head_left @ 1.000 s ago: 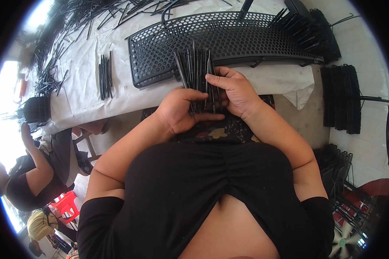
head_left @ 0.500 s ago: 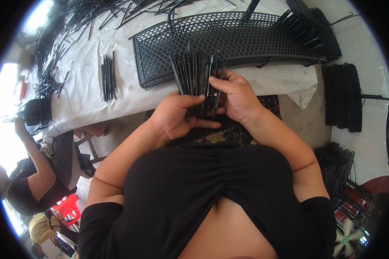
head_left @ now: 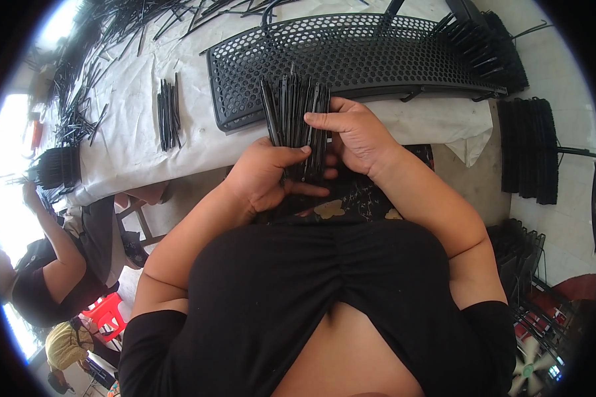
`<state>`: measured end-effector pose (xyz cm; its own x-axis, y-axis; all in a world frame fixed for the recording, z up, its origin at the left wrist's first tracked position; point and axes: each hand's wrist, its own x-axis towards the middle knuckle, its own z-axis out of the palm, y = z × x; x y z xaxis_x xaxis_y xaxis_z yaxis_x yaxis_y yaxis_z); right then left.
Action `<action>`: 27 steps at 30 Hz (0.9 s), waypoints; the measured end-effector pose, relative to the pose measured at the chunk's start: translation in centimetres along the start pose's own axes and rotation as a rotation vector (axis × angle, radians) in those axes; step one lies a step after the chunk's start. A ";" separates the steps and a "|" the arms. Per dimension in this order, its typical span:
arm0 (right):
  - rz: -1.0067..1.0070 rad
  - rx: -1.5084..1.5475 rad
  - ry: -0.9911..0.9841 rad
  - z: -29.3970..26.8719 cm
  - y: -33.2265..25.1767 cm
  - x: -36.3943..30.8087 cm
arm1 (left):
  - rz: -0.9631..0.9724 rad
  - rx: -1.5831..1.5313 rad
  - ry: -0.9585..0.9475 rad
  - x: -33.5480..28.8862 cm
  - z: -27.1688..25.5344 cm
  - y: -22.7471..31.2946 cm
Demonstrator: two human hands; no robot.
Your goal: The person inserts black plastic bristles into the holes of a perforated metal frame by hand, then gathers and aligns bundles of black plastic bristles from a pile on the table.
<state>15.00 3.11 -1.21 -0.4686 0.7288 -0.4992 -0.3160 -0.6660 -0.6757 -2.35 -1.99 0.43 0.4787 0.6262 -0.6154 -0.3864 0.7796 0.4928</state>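
Observation:
A bundle of thin black sticks (head_left: 291, 112) stands between my two hands, just in front of the table's near edge. My left hand (head_left: 265, 172) grips its left side, thumb across the front and fingers underneath. On the right side my right hand (head_left: 357, 135) presses the sticks together, its thumb lying over their front and its fingers partly hidden behind. The sticks sit close side by side, their upper ends slightly uneven. Behind them lies a long black perforated metal rack (head_left: 351, 63). A smaller group of similar sticks (head_left: 169, 114) rests on the white-covered table to the left.
The white table cover (head_left: 198, 149) carries a loose heap of black sticks (head_left: 132, 26) at the far left. More sticks (head_left: 467, 43) stand on the rack's right end. Dark bristly bundles (head_left: 530, 149) hang at the right wall. Another person (head_left: 56, 264) works at the left.
My right hand has moved slightly left, and the spread sticks on that side are now drawn into a tighter bundle. My left hand keeps its grip.

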 end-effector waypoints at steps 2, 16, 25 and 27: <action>-0.041 -0.001 0.013 0.3 -0.6 -0.1 | 0.010 0.021 0.018 0.0 0.2 -0.2; -0.565 -0.532 0.067 -1.7 -1.9 -0.7 | 0.043 0.094 0.047 1.0 1.3 -0.9; -0.378 -0.452 0.036 -1.3 -2.6 -2.2 | 0.066 0.119 0.055 1.0 1.4 -1.1; -0.391 -0.501 0.042 -1.2 -2.9 -2.5 | 0.060 0.127 0.059 1.0 1.5 -1.1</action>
<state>18.07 3.41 1.29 -0.3609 0.9154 -0.1784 -0.0284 -0.2020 -0.9790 -0.31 -2.22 0.19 0.4089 0.6734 -0.6158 -0.3079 0.7371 0.6016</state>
